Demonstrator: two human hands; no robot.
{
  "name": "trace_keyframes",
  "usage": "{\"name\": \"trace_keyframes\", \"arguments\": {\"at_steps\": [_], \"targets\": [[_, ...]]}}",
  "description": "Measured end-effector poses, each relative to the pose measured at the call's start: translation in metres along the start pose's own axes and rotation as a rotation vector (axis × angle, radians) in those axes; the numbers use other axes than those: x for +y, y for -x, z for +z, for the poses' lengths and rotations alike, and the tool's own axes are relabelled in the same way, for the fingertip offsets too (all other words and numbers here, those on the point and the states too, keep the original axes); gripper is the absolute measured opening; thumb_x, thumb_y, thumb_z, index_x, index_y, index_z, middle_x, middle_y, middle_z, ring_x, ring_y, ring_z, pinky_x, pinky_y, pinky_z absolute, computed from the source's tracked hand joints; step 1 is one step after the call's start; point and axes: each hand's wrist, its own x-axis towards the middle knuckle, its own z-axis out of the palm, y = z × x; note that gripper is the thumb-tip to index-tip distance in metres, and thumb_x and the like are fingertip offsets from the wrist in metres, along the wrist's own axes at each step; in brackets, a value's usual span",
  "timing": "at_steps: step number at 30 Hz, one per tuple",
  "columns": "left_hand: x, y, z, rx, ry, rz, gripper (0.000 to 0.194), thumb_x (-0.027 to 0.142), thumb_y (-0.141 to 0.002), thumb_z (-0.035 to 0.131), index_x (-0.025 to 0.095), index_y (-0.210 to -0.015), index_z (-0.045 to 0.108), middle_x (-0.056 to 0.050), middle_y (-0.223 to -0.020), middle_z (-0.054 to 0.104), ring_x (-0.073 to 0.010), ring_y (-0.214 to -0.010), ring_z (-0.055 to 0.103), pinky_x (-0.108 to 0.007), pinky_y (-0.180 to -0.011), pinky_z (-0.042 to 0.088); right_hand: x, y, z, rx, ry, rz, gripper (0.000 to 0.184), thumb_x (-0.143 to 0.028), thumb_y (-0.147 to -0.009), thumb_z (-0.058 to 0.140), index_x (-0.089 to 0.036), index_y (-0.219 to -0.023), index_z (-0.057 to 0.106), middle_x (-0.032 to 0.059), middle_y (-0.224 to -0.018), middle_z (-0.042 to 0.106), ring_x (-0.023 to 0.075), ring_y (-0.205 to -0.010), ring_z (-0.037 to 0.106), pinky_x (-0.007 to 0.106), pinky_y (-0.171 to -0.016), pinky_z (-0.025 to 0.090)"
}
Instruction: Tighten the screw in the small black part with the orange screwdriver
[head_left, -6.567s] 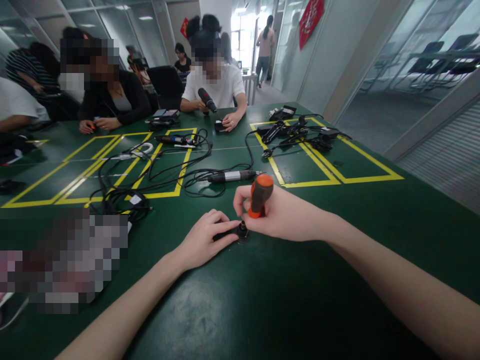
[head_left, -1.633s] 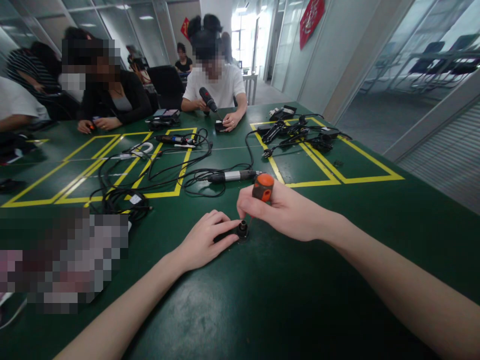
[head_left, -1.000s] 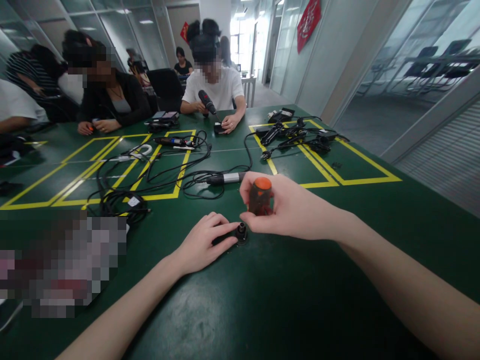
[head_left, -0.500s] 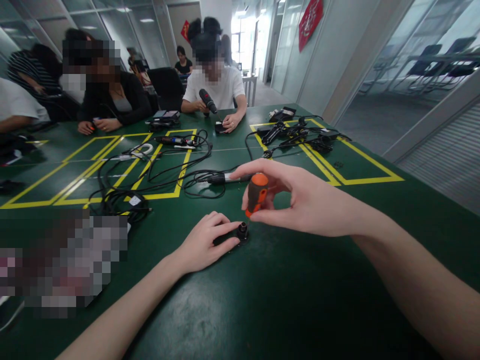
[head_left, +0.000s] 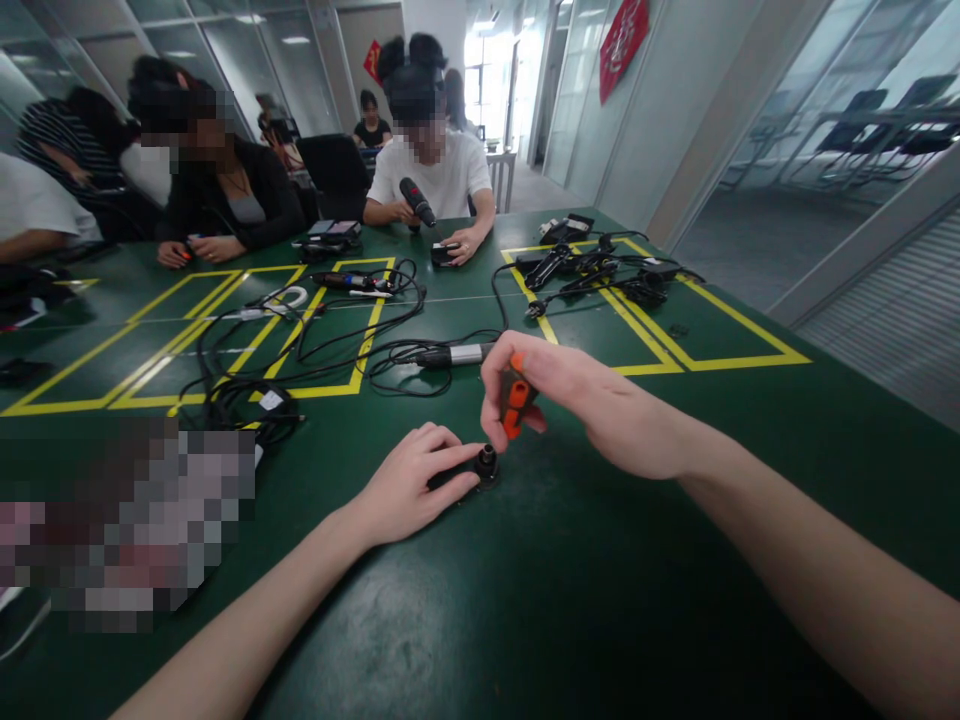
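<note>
Loosely spread fingers of the right hand (head_left: 579,392) have curled around the screwdriver (head_left: 517,394), seemingly a fresh grip; the left hand (head_left: 411,480) pinches the black fitting (head_left: 487,466), well inside the far edge of the desk (head_left: 600,580)

You hold the small black part (head_left: 487,467) by its left side; its base is down, and a narrower, shiny round stub stands upright on it. Its left stretch is covered, so you cannot see its full outline. Just above and slightly right of the black part, you grip a screwdriver (head_left: 518,394) by its handle, dark with bright orange patches, close to upright. Its shaft is hidden.
</note>
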Motion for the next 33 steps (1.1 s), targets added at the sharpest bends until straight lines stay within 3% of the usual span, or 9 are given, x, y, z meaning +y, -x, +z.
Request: {"name": "trace_keyframes", "arguments": {"at_steps": [5, 11, 14, 18, 25, 29, 33], "targets": [[-0.001, -0.001, 0.000, 0.007, 0.007, 0.010, 0.035, 0.036, -0.108, 0.051, 0.024, -0.136, 0.070, -0.008, -0.106, 0.068, -0.0223, -0.099, 0.060, -0.038, -0.089, 0.049, 0.005, -0.005, -0.004, 0.067, -0.066, -0.056, 0.041, -0.050, -0.107, 0.049, -0.017, -0.088, 0.063, 0.0051, -0.092, 0.062, 0.0171, -0.085, 0.057, 0.030, -0.082, 0.047], [-0.001, -0.001, 0.001, 0.021, 0.003, 0.022, 0.035, 0.036, -0.108, 0.052, 0.024, -0.135, 0.070, -0.007, -0.105, 0.068, -0.0218, -0.099, 0.061, -0.038, -0.089, 0.050, 0.013, -0.011, 0.010, 0.141, -0.527, -0.058, 0.020, -0.036, -0.104, 0.053, -0.018, -0.096, 0.058, -0.0013, -0.072, 0.059, 0.0148, -0.068, 0.054, 0.028, -0.069, 0.045], [-0.002, 0.000, 0.002, 0.030, 0.001, 0.022, 0.031, 0.035, -0.107, 0.054, 0.025, -0.129, 0.073, -0.007, -0.107, 0.068, -0.0223, -0.100, 0.061, -0.039, -0.092, 0.051, 0.016, -0.011, 0.021, 0.138, -0.698, -0.094, 0.018, -0.035, -0.102, 0.057, -0.019, -0.094, 0.054, -0.0036, -0.073, 0.057, 0.0113, -0.059, 0.050, 0.025, -0.063, 0.041], [-0.003, 0.001, 0.002, 0.038, -0.003, 0.028, 0.030, 0.036, -0.107, 0.054, 0.024, -0.124, 0.075, -0.009, -0.113, 0.069, -0.0239, -0.105, 0.062, -0.043, -0.100, 0.051, 0.018, -0.010, 0.028, 0.093, -0.716, -0.152, 0.027, -0.039, -0.098, 0.064, -0.015, -0.088, 0.059, -0.0001, -0.083, 0.058, 0.0106, -0.063, 0.053, 0.026, -0.063, 0.041], [-0.004, 0.001, 0.002, 0.027, -0.014, 0.023, 0.036, 0.038, -0.107, 0.052, 0.023, -0.134, 0.071, -0.010, -0.114, 0.069, -0.0257, -0.109, 0.063, -0.046, -0.102, 0.052, 0.018, -0.008, 0.031, -0.031, -0.701, -0.153, 0.046, -0.044, -0.107, 0.044, -0.017, -0.071, 0.054, -0.0061, -0.055, 0.036, 0.0094, -0.047, 0.029, 0.026, -0.048, 0.025], [-0.003, 0.000, 0.003, 0.020, -0.013, 0.020, 0.036, 0.038, -0.108, 0.051, 0.024, -0.134, 0.071, -0.010, -0.116, 0.070, -0.0258, -0.110, 0.063, -0.047, -0.103, 0.051, 0.019, -0.006, 0.032, -0.009, -0.715, -0.221, 0.034, -0.051, -0.099, 0.050, -0.020, -0.084, 0.048, -0.0090, -0.055, 0.034, 0.0093, -0.047, 0.025, 0.025, -0.049, 0.024], [-0.002, 0.000, 0.001, 0.017, -0.017, 0.016, 0.035, 0.039, -0.108, 0.051, 0.025, -0.134, 0.071, -0.010, -0.119, 0.070, -0.0251, -0.109, 0.062, -0.046, -0.103, 0.051, 0.020, -0.007, 0.030, -0.010, -0.731, -0.218, 0.022, -0.041, -0.096, 0.051, -0.021, -0.088, 0.046, -0.0076, -0.059, 0.042, 0.0098, -0.048, 0.027, 0.023, -0.047, 0.025]]}}
